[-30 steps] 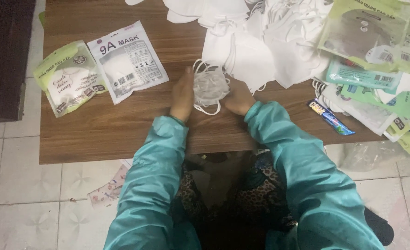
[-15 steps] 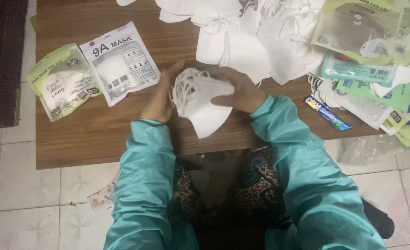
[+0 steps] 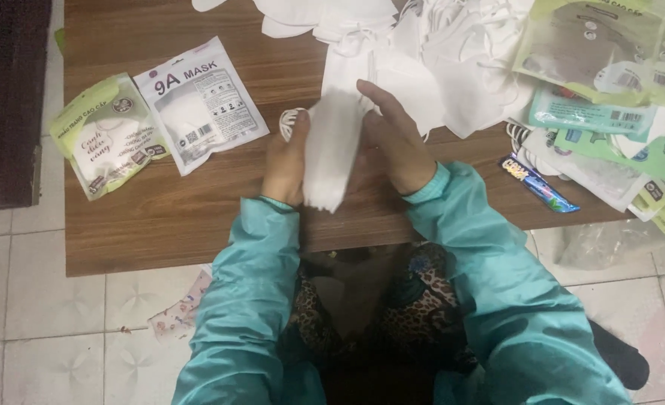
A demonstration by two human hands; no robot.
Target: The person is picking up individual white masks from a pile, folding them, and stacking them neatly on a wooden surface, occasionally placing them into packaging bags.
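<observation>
Hands are both clamped on a folded white mask held just above the wooden surface, left hand gripping its loop side, right hand pressing the other edge, with two sealed mask packets lying off to the left.

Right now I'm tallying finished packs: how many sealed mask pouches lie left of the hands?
2. A green-edged pouch near the table's left edge, and a white pouch beside it, closer to the left hand. More packets are piled right.
</observation>
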